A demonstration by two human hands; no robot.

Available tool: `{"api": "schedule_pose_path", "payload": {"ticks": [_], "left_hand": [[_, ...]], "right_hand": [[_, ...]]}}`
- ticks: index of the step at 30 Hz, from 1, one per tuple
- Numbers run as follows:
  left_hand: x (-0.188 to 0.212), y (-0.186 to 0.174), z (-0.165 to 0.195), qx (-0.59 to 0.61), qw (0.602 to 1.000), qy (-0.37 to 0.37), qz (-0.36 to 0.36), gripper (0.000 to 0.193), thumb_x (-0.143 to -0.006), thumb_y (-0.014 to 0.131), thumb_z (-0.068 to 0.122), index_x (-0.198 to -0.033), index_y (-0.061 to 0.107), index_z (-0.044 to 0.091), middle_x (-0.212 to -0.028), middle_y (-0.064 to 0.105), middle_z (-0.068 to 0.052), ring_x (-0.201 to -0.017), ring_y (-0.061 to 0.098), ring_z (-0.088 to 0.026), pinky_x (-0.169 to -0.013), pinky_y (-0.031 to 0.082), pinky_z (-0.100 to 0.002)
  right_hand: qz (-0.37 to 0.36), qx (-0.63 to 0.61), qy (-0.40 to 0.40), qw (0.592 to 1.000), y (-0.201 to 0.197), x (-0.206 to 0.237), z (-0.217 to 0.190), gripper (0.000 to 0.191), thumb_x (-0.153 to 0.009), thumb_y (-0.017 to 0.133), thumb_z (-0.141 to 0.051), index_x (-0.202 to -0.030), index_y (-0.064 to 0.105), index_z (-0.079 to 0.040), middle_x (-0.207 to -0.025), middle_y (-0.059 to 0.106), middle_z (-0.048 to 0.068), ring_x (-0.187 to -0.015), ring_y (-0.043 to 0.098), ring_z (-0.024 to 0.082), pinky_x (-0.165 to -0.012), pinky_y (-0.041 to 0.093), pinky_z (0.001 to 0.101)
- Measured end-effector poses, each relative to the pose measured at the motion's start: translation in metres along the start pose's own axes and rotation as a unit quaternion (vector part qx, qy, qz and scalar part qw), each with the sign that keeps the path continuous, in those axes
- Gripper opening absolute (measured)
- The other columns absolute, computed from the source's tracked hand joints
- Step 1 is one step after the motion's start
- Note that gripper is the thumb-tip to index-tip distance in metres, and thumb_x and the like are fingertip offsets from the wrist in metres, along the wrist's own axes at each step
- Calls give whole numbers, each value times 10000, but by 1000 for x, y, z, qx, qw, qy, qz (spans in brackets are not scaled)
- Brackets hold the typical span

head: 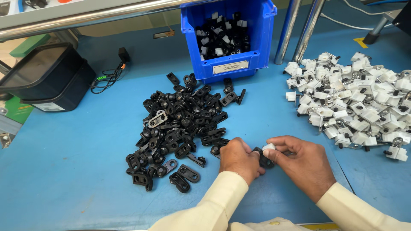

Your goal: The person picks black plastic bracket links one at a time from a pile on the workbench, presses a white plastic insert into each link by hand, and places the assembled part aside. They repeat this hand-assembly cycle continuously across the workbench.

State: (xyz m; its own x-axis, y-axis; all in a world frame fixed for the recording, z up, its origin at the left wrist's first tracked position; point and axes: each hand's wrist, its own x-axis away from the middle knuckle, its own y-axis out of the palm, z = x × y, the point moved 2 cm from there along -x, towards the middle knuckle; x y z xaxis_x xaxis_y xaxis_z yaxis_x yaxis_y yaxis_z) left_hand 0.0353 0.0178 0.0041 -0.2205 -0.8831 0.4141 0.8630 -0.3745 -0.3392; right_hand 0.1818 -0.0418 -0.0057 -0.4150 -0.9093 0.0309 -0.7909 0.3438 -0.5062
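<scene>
My left hand (238,159) and my right hand (299,164) meet low in the middle of the blue table (64,171). Between their fingertips they pinch a small black plastic bracket (262,159) with a small white block (269,147) pressed against its top. Both hands wear cream sleeves. A heap of black brackets (180,124) lies just left of my left hand. A heap of white blocks with metal rings (355,102) lies to the right, beyond my right hand.
A blue bin (229,64) with joined black and white parts stands at the back centre. A black box (47,77) and a coiled cable (109,77) sit at the back left. Two metal posts (299,30) rise behind the white heap.
</scene>
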Motion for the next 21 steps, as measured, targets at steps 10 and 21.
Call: {"api": "schedule_pose_path", "payload": {"ticks": [10,21], "left_hand": [[3,-2,12,-134,990,36,-27,145,-846,738,58,-914,708,-67,-737,775,-200,-661,776,-229,-692,622,-308],[8,1,17,-213,976,33,-7,256,-852,764,188,-947,743,-49,-916,749,-252,-839,756,-339,-778,630,-398]], "right_hand": [[17,32,-41,998,-1,6,-3,322,-788,839,-233,-1082,799,-109,-836,802,71,-687,777,145,-649,626,297],[40,163,-170,971,3,11,-5,356,-792,808,-218,-1136,772,-134,-910,773,104,-737,745,236,-663,587,361]]}}
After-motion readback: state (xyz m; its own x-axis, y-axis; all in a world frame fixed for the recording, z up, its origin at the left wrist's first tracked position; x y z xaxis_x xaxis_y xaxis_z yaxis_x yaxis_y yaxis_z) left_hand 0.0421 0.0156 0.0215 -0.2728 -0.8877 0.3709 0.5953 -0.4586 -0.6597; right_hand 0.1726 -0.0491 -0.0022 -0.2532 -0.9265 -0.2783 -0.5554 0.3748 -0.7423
